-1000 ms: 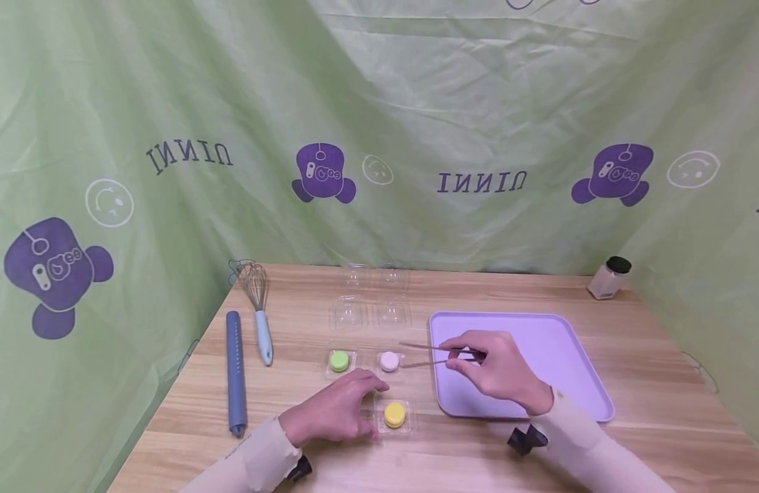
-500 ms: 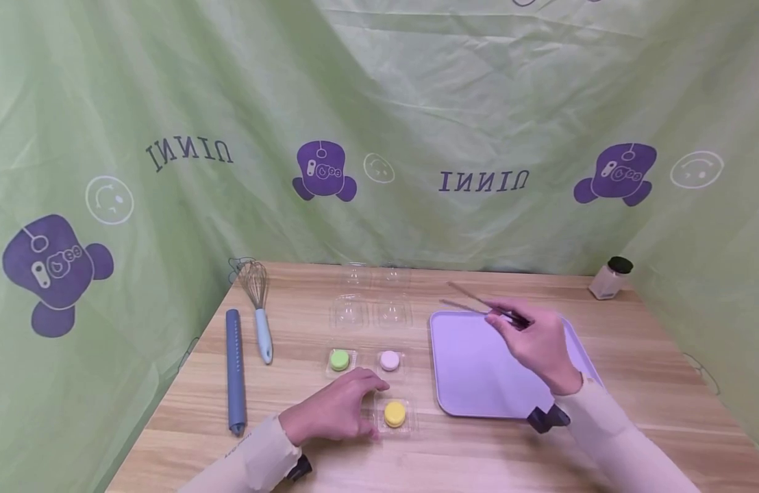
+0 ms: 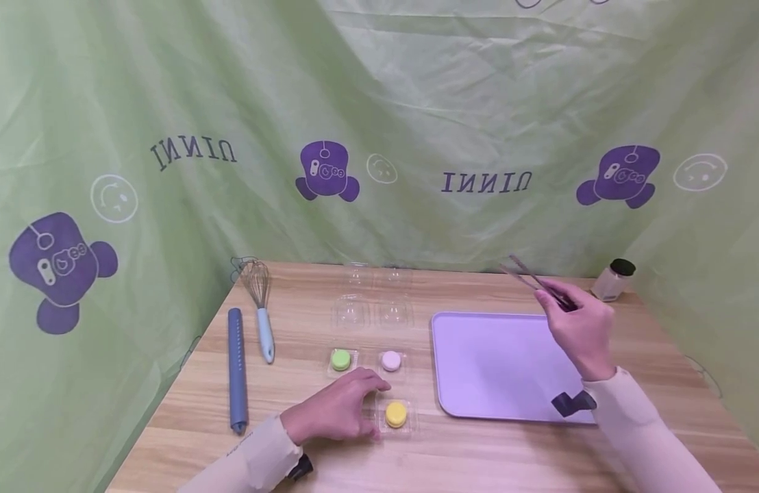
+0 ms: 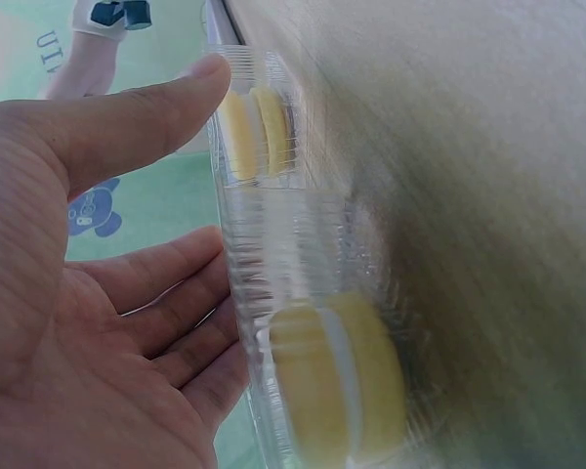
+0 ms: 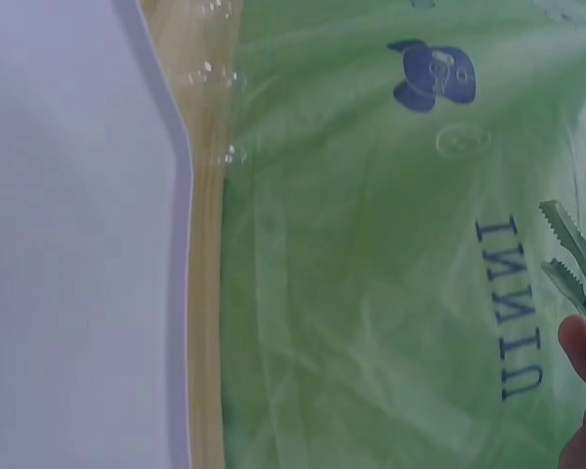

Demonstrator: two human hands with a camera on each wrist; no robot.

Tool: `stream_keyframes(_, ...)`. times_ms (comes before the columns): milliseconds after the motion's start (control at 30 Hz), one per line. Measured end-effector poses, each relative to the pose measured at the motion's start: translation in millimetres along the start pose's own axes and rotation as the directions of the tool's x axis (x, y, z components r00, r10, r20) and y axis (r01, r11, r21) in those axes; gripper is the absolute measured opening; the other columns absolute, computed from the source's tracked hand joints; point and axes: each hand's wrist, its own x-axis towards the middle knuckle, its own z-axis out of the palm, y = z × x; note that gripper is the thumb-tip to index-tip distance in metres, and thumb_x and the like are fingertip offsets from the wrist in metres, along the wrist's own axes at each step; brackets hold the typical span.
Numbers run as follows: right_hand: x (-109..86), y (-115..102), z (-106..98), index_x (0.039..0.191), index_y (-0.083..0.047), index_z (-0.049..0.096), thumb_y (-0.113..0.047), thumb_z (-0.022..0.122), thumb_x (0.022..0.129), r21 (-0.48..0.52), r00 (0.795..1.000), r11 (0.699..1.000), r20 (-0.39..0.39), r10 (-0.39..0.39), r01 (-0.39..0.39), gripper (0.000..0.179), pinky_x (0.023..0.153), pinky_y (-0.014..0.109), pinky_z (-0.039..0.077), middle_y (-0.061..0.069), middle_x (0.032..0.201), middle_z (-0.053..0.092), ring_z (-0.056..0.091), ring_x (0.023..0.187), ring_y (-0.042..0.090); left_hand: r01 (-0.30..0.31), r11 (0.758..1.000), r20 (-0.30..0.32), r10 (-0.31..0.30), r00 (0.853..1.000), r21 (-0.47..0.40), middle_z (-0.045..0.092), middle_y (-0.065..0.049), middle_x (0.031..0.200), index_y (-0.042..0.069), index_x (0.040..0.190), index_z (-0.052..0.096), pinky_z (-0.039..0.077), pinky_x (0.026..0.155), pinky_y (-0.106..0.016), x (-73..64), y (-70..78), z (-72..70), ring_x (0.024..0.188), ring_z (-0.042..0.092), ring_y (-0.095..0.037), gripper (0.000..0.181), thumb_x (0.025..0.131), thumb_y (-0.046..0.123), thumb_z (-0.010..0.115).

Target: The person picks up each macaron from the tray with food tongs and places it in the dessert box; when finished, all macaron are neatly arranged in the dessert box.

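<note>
- The left hand (image 3: pixel 336 407) is spread wide, its thumb and fingertips touching the rim of a clear plastic container (image 3: pixel 409 430).
- The container lies on the wooden tabletop (image 3: pixel 299 322), left of the lilac tray (image 3: pixel 496 363).
- In the head view, 3 macarons show in it: a green macaron (image 3: pixel 340 359) at the back left, a pink macaron (image 3: pixel 390 361) at the back right and a yellow macaron (image 3: pixel 396 414) in front, just beside the left hand.
- The left wrist view shows 2 yellowish macarons through the ribbed plastic, each with a pale band in the middle.
- The right hand (image 3: pixel 579 332) holds a pair of tongs (image 3: pixel 558 297) between thumb and fingers, above the tray's far right part.
- The 2 tips of the tongs are serrated, stand slightly apart with nothing between them, and point away from the person.
- Behind the container stand 4 clear domes (image 3: pixel 394 312), in 2 rows.
- At the left lie a blue rod (image 3: pixel 237 373) and a whisk (image 3: pixel 265 335) with a light blue handle.
- A jar (image 3: pixel 609 284) with a black lid is at the far right corner.
- A green curtain (image 3: pixel 416 82) with purple prints hangs behind.
</note>
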Motion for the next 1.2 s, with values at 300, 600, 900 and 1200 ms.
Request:
stream_keyframes(300,0.1,25,-20,0.105,-0.006,0.080,-0.013,0.079,0.086,-0.106,0.983,0.978,-0.050,0.174,-0.179,0.021,0.070,-0.006,0.041,-0.010,0.092,0.079,0.052,0.078,-0.030,-0.004,1.000,0.004,0.004,1.000,0.006,0.063,0.001,0.137,0.014,0.134,0.062,0.047,0.116,-0.035,1.3,-0.5,0.4,0.131,0.055,-0.016,0.072,0.071,0.036,0.089)
stream_keyframes(600,1.3,44,-45,0.112,-0.011,0.079,-0.026,0.078,0.089,-0.180,0.932,0.914,-0.048,0.360,-0.363,0.028,0.065,-0.005,0.041,-0.048,0.084,0.053,0.051,0.072,-0.026,-0.006,1.000,0.002,0.006,1.000,0.003,0.063,0.001,0.135,0.013,0.134,0.063,0.048,0.115,-0.035,1.5,-0.1,-0.4,0.129,0.056,-0.016,0.072,0.071,0.035,0.089)
stream_keyframes(900,-1.0,66,-70,0.121,-0.012,0.075,-0.035,0.073,0.092,-0.228,0.836,0.811,-0.026,0.549,-0.539,0.037,0.062,-0.003,0.044,-0.035,0.093,0.066,0.052,0.070,-0.024,0.005,1.000,0.009,-0.005,1.000,0.002,0.063,0.000,0.136,0.013,0.134,0.062,0.047,0.115,-0.036,1.9,0.8,-0.7,0.130,0.056,-0.017,0.072,0.071,0.035,0.089)
stream_keyframes(1200,-13.3,87,-89,0.132,-0.017,0.068,-0.041,0.069,0.094,-0.271,0.711,0.688,0.019,0.703,-0.673,0.045,0.062,0.002,0.047,-0.020,0.110,0.073,0.052,0.073,-0.019,0.019,1.000,0.010,-0.019,1.000,-0.016,0.062,0.001,0.137,0.014,0.134,0.063,0.047,0.116,-0.036,-0.6,0.8,-1.0,0.130,0.055,-0.017,0.072,0.071,0.036,0.089)
